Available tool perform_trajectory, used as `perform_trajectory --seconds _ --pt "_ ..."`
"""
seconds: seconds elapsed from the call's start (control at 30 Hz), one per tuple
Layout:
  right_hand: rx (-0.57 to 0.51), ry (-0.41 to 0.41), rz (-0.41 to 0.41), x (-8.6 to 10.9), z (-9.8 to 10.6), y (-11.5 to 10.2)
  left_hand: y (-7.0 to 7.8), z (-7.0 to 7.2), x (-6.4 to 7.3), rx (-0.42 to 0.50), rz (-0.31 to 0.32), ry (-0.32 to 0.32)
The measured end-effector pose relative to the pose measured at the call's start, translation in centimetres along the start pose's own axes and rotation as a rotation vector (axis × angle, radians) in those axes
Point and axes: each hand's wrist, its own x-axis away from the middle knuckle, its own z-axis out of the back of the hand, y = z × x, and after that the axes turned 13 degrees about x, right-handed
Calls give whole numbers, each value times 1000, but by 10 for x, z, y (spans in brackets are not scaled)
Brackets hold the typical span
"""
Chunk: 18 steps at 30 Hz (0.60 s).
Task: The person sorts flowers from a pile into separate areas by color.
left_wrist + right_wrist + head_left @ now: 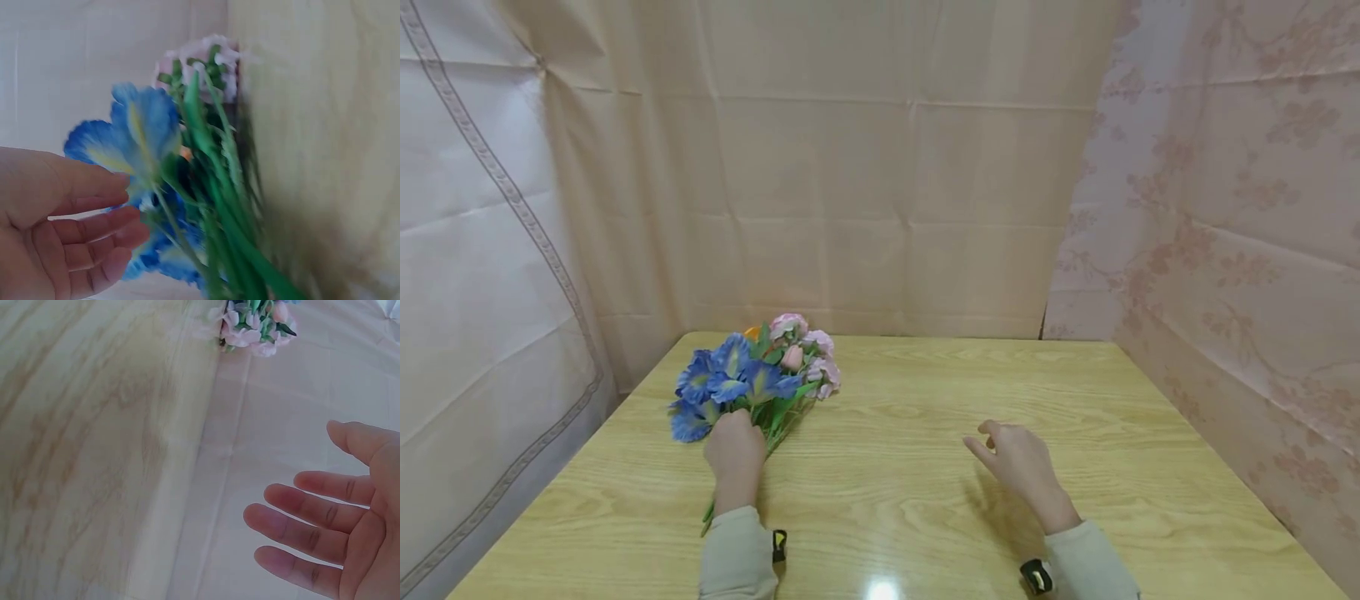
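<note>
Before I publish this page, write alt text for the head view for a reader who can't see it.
A person's left hand is at the stems of a bouquet of blue irises, pink blossoms and a pink tulip, on the left of a wood-grain table. The right hand hovers empty over the table; creased beige cloth hangs behind.

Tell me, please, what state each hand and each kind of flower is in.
Left hand: fingers loosely bent beside the blue flowers; contact unclear
Right hand: fingers spread, holding nothing
Blue flowers: petals open
Ruffled pink flowers: petals open
Pink bud: petals closed
Orange flower: mostly hidden, unclear
</note>
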Motion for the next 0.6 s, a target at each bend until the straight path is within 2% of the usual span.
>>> perform_trajectory --seconds 0.27,0.4,0.6 --pt "-17 -24 -2 2 -1 -1 -17 -3 1 7 110 -72" --pt "-17 -17 5 3 0 -1 -22 -4 1 -7 129 -100" --pt "-18 -20 17 3 -2 -1 -23 -4 2 -2 147 -106"
